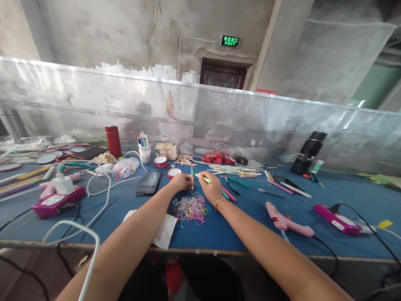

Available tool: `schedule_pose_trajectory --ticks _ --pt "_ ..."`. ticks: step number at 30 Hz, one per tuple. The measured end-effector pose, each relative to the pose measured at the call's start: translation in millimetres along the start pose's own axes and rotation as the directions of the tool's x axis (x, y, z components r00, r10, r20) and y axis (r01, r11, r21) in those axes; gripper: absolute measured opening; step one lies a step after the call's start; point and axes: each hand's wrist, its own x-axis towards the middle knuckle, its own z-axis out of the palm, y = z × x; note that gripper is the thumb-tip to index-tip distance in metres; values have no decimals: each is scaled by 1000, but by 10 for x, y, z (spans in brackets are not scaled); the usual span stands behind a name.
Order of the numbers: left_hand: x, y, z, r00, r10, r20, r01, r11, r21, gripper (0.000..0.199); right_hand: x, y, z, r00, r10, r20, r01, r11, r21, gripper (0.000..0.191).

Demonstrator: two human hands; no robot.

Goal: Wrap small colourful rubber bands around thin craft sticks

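Fingers pinched, my left hand (181, 182) holds a narrow wooden craft stick (192, 169) upright, its upper part showing red, green and blue bands of colour. My right hand (210, 188) grips a yellow-green marker (204, 179), its tip pointing left at the stick and very close to it. I cannot tell whether the tip touches. Just below both hands lies a loose pile of thin, multicoloured loops (191, 207). A white paper sheet (166, 230) lies partly under my left forearm. Further markers (230, 194) lie just right of my right hand.
A phone (148, 184) and round red-rimmed tins (161, 161) are near my left hand. Green-handled pliers (232, 184) lie to the right, with a pink glue gun (286, 220) and purple power strip (336, 219) beyond. White cable (94, 234) loops at left. Perforated metal screen (125, 100) closes the back.
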Motion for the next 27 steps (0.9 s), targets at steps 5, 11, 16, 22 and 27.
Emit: schedule_pose_trajectory --ticks 5,11,16,22,27 --pt "25 -15 6 1000 0 -14 0 1000 2 14 -10 20 2 995 98 -10 -95 986 139 16" --pt "53 -39 -13 1000 24 10 -24 1000 2 12 -3 25 22 993 108 -46 -104 991 84 12" --pt "98 -49 -32 999 31 25 -32 999 28 17 12 -14 31 995 90 -31 -88 993 82 12" --pt "68 6 -23 1000 7 16 -7 1000 11 14 20 4 36 998 57 -27 -56 998 39 14" --pt "-5 92 -29 1000 -1 12 0 999 35 14 32 58 54 999 38 -28 -38 999 25 12"
